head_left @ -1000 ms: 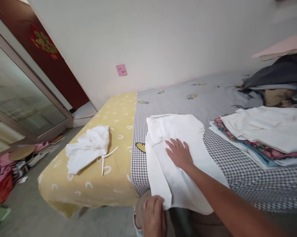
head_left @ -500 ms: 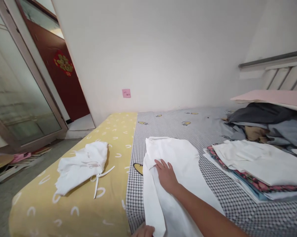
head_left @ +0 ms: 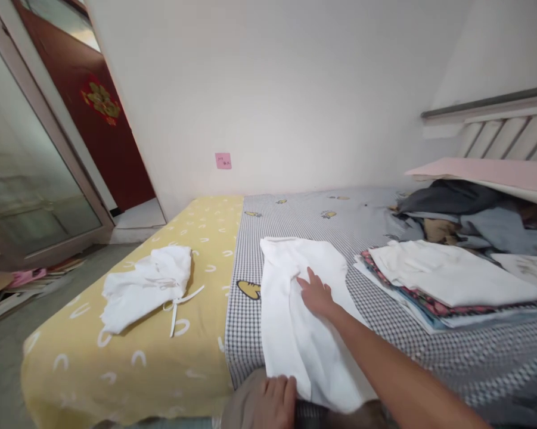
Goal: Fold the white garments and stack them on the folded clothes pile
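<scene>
In the head view, the right hand [head_left: 315,294] lies flat and open, fingers spread, palm down on a white garment [head_left: 301,322]. The cloth is plain, lightly creased, folded long, stretching from beyond the fingertips back past the wrist and over the edge of the checked bedsheet [head_left: 429,351]. The left hand [head_left: 275,400] sits below, fingers loosely curled at the garment's hanging near edge; whether it pinches cloth cannot be told. Left of both hands lies another white crumpled garment [head_left: 147,286].
</scene>
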`<state>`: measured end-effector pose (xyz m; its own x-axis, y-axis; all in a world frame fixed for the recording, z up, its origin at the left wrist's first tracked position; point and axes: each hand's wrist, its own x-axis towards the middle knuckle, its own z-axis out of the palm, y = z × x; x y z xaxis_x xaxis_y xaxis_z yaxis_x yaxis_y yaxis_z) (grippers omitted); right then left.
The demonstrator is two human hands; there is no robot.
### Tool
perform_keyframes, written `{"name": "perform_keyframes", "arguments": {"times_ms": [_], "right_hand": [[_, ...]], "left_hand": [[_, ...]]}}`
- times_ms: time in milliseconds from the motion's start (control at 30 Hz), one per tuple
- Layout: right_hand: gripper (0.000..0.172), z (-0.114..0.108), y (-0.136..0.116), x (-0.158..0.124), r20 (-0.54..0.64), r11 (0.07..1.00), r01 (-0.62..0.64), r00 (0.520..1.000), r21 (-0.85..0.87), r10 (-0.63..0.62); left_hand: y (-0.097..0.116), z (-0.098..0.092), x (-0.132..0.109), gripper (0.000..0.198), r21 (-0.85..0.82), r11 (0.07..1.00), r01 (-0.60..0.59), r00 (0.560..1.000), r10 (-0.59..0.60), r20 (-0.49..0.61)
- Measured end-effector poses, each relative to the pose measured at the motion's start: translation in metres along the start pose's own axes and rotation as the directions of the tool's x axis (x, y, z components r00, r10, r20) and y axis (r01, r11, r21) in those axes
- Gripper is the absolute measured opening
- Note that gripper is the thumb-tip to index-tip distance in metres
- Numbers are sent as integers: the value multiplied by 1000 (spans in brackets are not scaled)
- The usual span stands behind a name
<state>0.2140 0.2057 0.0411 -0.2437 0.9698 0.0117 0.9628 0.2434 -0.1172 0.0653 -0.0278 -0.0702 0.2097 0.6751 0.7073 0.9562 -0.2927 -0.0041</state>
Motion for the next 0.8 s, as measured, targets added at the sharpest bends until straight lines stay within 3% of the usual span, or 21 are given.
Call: {"name": "perform_keyframes", "arguments": {"times_ms": [67, 167, 233, 267, 333, 367, 400, 433, 500, 533, 633, 800], "right_hand": [[55, 7, 2, -7, 2, 999, -38, 999, 25, 38], [55, 16, 5, -19, -14, 999, -16, 1000, 28, 17], [54, 21, 9, -27, -53, 1000, 13, 999, 26, -11], [53, 23, 10, -30, -80, 999, 26, 996, 22, -25], [53, 27, 12, -34, -136, 999, 46, 990, 10, -44], [53, 28, 12, -34, -155, 999, 50, 987, 5, -49], [53, 28, 12, -35, -164, 999, 52, 985, 2, -51], [53, 29, 12, -35, -170, 999, 50, 984, 1, -49], [54, 28, 10, -34, -175, 999, 43, 984, 2, -42], [54, 28, 10, -34, -173, 999, 39, 984, 4, -38], [54, 27, 9, -34, -165, 999, 33, 986, 18, -30], [54, 31, 10, -31, -184, 999, 41, 982, 31, -34]], "left_hand": [[7, -20, 11, 40, 31, 999, 29, 989, -34, 146], [20, -44, 23, 16, -19, 995, 97, 952, -87, 293], [26, -52, 23, 5, -144, 983, 116, 951, -69, 301], [26, -54, 21, 9, -209, 969, 134, 960, -74, 271], [22, -52, 15, 19, -298, 925, 237, 967, -197, 160], [18, -50, 12, 23, -314, 885, 343, 939, -326, 107], [12, -46, 10, 26, -316, 823, 473, 876, -477, 68], [6, -41, 9, 30, -308, 737, 601, 786, -615, 60], [-6, -30, 10, 39, -279, 572, 772, 620, -774, 128], [-11, -24, 12, 42, -262, 524, 810, 575, -798, 179], [-19, -10, 18, 40, -231, 502, 833, 552, -780, 294], [-13, -13, 25, 28, -243, 497, 833, 552, -775, 308]]}}
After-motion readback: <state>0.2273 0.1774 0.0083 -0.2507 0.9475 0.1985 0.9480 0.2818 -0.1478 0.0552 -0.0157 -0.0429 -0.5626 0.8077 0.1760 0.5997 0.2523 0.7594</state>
